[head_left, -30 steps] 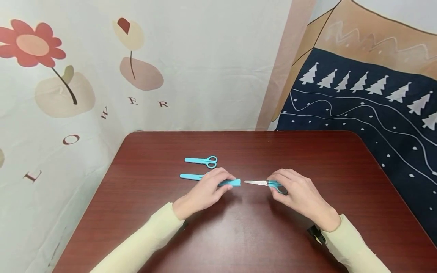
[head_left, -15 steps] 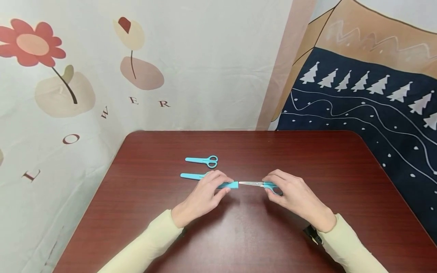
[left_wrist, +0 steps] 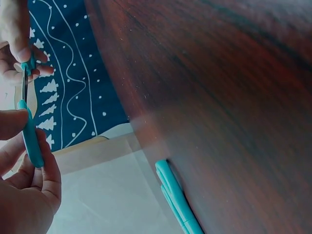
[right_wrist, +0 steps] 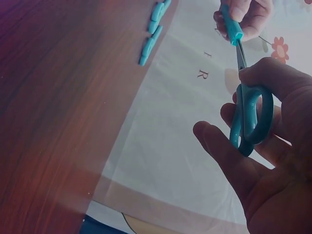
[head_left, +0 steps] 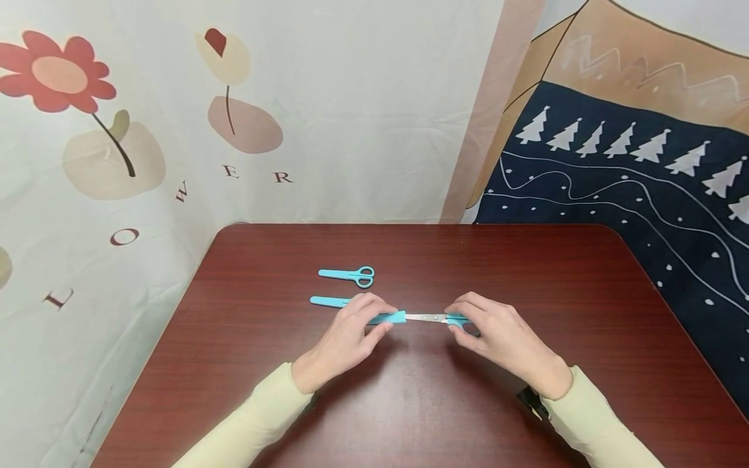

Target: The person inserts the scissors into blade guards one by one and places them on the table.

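Note:
Between the fingers of my left hand (head_left: 351,331) is a blue scissors sheath (head_left: 394,317), its open end facing right. My right hand (head_left: 503,335) pinches a pair of scissors (head_left: 430,318) near its blue handles. The metal blades point left and their tips are inside the sheath's mouth; the rest of the metal shows between the two hands. In the right wrist view, the handle loops (right_wrist: 251,122) hang below the thumb. The left wrist view shows the sheath (left_wrist: 32,141) pinched between thumb and fingers.
Behind the left hand, sheathed blue scissors (head_left: 346,275) lie on the dark red wooden table (head_left: 497,253). A second blue sheath (head_left: 329,301) lies nearer, its right end hidden by the hand. A printed curtain (head_left: 363,130) hangs behind the table.
My right hand has moved left with the scissors. The blade tips, earlier apart from the sheath, have entered its mouth. My left hand has shifted slightly left and down.

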